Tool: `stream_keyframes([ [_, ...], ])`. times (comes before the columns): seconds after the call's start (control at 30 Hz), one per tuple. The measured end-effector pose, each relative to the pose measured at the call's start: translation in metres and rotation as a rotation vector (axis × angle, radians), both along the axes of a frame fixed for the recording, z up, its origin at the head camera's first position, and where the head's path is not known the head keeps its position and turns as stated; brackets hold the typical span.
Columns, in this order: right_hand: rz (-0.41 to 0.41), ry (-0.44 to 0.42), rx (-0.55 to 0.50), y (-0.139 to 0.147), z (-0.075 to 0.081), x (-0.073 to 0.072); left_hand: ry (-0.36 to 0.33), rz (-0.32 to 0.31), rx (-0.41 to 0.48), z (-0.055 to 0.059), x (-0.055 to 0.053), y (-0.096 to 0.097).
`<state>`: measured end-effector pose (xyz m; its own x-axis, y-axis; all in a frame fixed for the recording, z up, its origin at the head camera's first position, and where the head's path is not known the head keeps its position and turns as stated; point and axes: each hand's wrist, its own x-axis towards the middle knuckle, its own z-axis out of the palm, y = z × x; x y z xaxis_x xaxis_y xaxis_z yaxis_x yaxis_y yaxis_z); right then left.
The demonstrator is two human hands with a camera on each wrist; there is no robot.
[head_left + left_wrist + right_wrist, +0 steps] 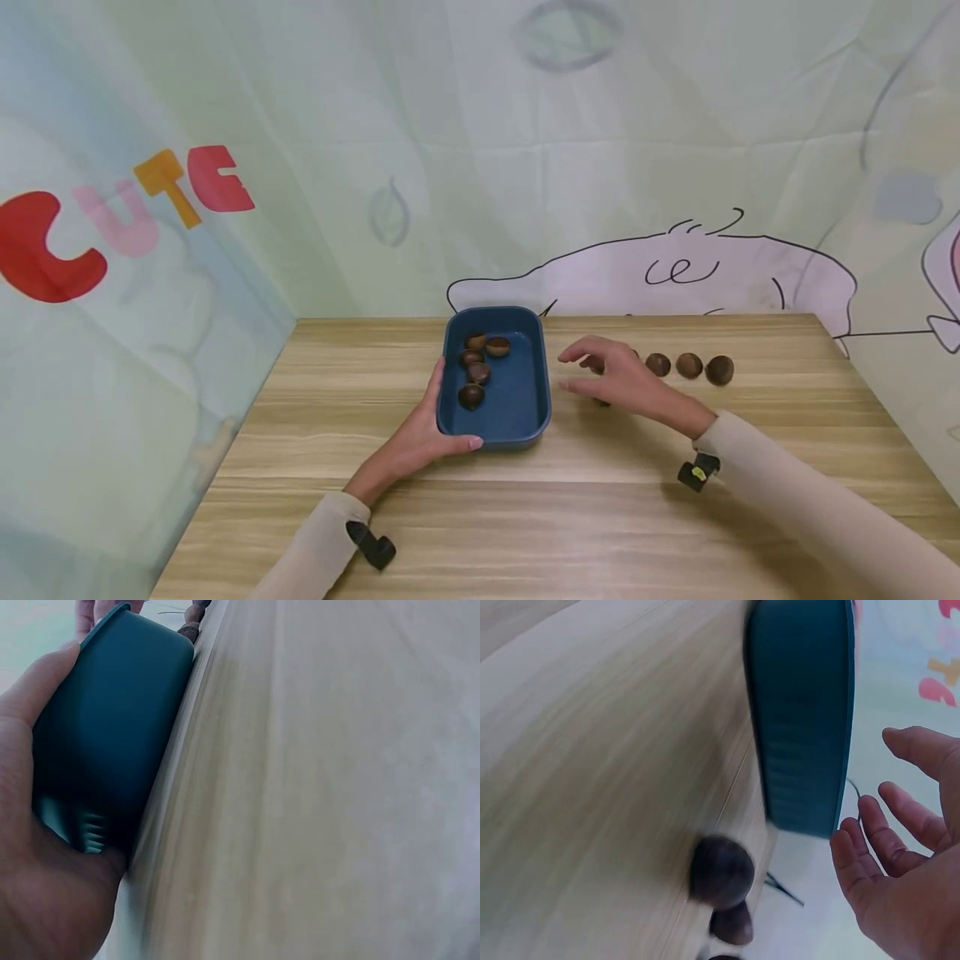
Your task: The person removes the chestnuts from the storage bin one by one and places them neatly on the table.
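A dark blue rectangular tray point(519, 404) sits on the table with several brown chestnuts point(472, 396) in its left half. My left hand point(416, 437) grips its near left corner, thumb along the near wall and fingers along the left side. Just right of the tray, my right hand point(630, 382) hovers over the table with fingers apart and loosely bent. Nothing is between them in the right wrist view. Below that hand lie chestnuts it partly hides; one dark chestnut point(721, 871) shows there in the right wrist view.
To the right of my right hand, more chestnuts point(689, 366) lie in a row on the wood-grain table point(480, 533). A printed curtain point(360, 100) hangs behind the table's far edge and along its left side.
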<state>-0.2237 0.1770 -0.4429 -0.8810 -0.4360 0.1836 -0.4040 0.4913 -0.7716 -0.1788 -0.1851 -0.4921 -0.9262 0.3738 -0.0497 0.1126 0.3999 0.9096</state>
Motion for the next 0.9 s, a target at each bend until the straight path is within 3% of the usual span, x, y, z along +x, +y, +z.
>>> stream_keyframes([
  [0.53,0.250,0.103,0.077,-0.060,0.003,-0.019,-0.019,-0.001,0.001,-0.001,0.000,0.001],
  [0.9,0.413,0.118,0.233,-0.096,0.000,-0.034,-0.012,-0.003,-0.016,0.001,0.001,-0.001],
])
